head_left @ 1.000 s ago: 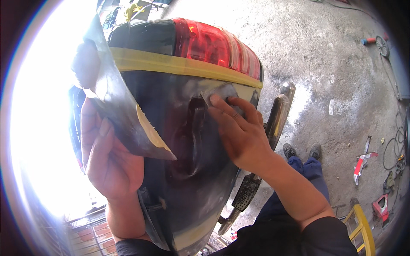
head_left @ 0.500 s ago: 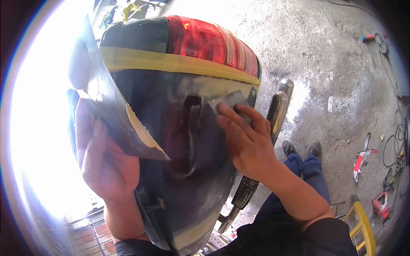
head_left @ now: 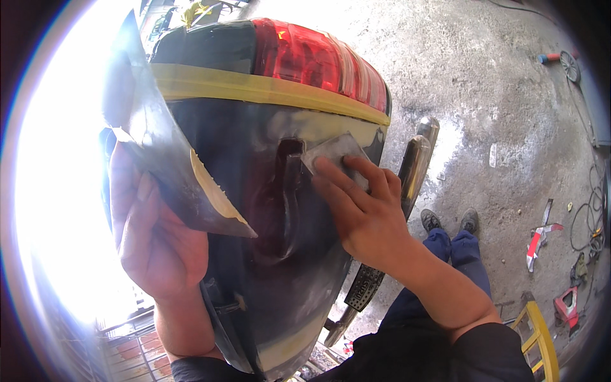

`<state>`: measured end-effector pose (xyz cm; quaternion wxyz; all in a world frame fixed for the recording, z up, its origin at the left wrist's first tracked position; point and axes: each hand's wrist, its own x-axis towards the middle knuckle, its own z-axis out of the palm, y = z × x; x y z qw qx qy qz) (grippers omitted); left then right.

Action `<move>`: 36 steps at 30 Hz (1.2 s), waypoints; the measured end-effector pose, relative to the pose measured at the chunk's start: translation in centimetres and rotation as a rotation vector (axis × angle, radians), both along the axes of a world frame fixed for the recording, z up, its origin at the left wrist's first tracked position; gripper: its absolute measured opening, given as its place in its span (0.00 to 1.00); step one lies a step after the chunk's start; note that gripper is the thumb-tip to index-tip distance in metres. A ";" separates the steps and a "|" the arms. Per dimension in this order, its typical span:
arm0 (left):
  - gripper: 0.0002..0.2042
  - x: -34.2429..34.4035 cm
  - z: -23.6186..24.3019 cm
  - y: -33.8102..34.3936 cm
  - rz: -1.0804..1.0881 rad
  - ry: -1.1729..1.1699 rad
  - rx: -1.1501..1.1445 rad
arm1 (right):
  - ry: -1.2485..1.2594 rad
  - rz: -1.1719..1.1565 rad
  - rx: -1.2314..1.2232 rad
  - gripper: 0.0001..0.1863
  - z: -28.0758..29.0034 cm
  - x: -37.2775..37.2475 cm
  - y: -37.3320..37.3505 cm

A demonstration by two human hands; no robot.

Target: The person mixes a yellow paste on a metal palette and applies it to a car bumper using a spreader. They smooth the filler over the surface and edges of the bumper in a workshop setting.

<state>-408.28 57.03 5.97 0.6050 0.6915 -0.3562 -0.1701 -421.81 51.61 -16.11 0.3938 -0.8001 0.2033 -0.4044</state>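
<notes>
My left hand [head_left: 159,248] grips a grey curved sheet [head_left: 159,159], with its tip angled down over the dark vehicle panel [head_left: 223,140]. A strip of cream-yellow putty [head_left: 213,194] lies along the sheet's edge. With fingers pressed on it, my right hand [head_left: 375,219] holds a thin grey spreader [head_left: 334,148] flat against the panel, just right of a dark elongated recess [head_left: 289,191]. Pale smeared filler [head_left: 312,121] covers the panel's upper right. Above it runs yellow masking tape [head_left: 254,87], below a red tail light [head_left: 299,57].
A metal exhaust pipe [head_left: 415,159] sticks out to the right of the panel. On the concrete floor [head_left: 471,83] lie a red-and-white piece [head_left: 536,242], a red part [head_left: 566,305] and cables [head_left: 585,223]. A yellow metal frame [head_left: 541,344] stands at lower right. Glare whitens the left side.
My right hand has shifted the spreader slightly left and up, closer to the recess, and more of its face shows. The left hand and its sheet have barely moved.
</notes>
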 end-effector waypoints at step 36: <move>0.22 -4.4 2.5 0.7 -0.229 0.557 -0.161 | -0.952 0.443 1.053 0.29 8.6 -9.3 -6.2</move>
